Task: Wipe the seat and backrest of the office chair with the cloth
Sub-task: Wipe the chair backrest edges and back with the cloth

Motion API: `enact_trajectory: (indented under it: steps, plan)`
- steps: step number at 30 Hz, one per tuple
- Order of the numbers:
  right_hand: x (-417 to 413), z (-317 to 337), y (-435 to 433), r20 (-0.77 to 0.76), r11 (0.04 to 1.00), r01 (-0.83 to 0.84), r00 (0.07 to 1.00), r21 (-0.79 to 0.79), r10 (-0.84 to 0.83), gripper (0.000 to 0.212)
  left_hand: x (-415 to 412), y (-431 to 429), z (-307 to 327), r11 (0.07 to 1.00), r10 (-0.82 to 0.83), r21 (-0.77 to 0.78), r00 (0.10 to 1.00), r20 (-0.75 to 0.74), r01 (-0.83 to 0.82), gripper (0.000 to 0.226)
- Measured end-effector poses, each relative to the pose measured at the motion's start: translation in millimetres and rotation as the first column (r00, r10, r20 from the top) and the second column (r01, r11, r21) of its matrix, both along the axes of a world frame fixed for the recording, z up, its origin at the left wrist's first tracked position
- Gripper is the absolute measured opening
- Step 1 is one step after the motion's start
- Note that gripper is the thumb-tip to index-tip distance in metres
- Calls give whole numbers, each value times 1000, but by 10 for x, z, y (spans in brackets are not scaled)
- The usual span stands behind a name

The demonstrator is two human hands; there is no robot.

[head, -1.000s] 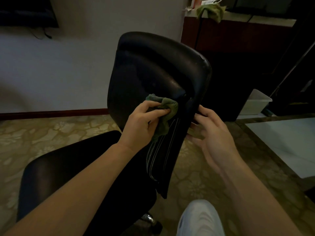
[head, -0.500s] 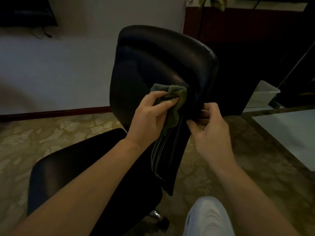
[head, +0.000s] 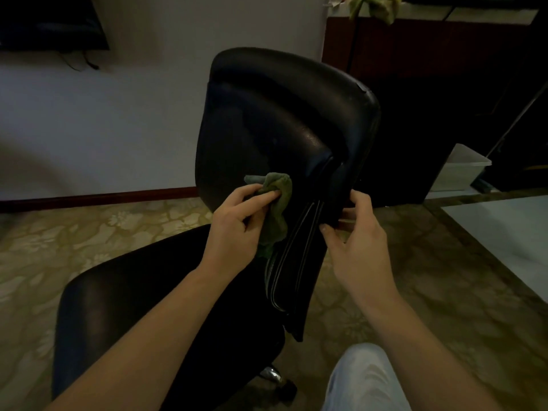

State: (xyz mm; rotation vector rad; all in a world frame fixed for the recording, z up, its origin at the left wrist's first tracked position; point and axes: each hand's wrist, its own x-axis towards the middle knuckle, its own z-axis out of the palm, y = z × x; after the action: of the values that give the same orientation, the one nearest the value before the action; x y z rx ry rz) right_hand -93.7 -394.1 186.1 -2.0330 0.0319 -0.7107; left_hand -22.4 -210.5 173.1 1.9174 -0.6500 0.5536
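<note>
The green cloth (head: 277,209) is held bunched in the left hand (head: 237,229), whose fingers (head: 261,200) are curled round it. It is pressed against the lower part of the black backrest (head: 275,123) of the office chair (head: 296,292), near the backrest's right edge. Part of the cloth is left hanging below the hand. The right edge of the backrest is gripped by the right hand (head: 358,250): the thumb is laid on the near side and the other fingers are wrapped round behind the edge. The black seat (head: 142,298) is seen below and to the left of the backrest, partly covered by the left forearm. The chair is stood on a patterned floor (head: 444,277). A knee in light trousers (head: 361,378) is seen at the bottom edge. A pale plastic bin (head: 458,169) is set on the floor to the right, and another green cloth (head: 376,5) is draped over the edge of a tabletop (head: 474,16) at the top.
</note>
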Motion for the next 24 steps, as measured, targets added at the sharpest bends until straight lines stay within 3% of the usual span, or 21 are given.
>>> enact_trajectory:
  steps: [3, 7, 17, 24]
  plan:
    - [11, -22, 2, 10, 1000, 10, 1000, -11, -10, 50, 45, 9, 175, 1000, 2, 11, 999, 32, -2, 37]
    - [18, -47, -9, 4, 1000, 15, 1000, -14, -15, 52, 120, -103, 382, 985, -82, 163, 988, 134, 60, 36]
    - [15, -112, -31, 1, 1000, 11, 1000, 20, -11, 59, 8, -160, 106, 976, -16, 217, 996, 91, -4, 31]
    - [17, -128, -25, 7, 1000, 22, 1000, -4, -22, 59, -69, 241, 38, 919, -20, 394, 1000, -21, 26, 32]
